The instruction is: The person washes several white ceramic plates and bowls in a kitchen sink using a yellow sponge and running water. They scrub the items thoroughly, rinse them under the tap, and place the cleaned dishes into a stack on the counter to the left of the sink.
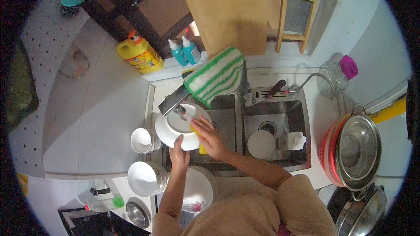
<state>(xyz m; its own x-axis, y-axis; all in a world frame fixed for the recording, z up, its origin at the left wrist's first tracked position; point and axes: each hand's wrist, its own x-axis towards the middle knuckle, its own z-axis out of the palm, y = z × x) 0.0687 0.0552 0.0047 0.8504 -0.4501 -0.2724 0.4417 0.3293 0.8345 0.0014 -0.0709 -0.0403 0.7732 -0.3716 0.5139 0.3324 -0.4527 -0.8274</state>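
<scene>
A white plate (164, 129), its underside up, is tilted beneath the faucet (175, 101) over the left sink basin. My left hand (179, 155) grips the plate's near rim, thumb on top. Against the plate's right side my right hand (210, 139) holds a yellow sponge or cloth (202, 149), partly hidden by the fingers. A green-and-white striped towel (218, 75) hangs over the faucet's back part.
Stacked bowls (142, 178) and small bowls (141, 140) stand left of the sink, stacked plates (197, 191) at its near edge. The right basin holds a round white dish (261, 145) and a white container (295, 141). Colanders (357, 147) stand at right.
</scene>
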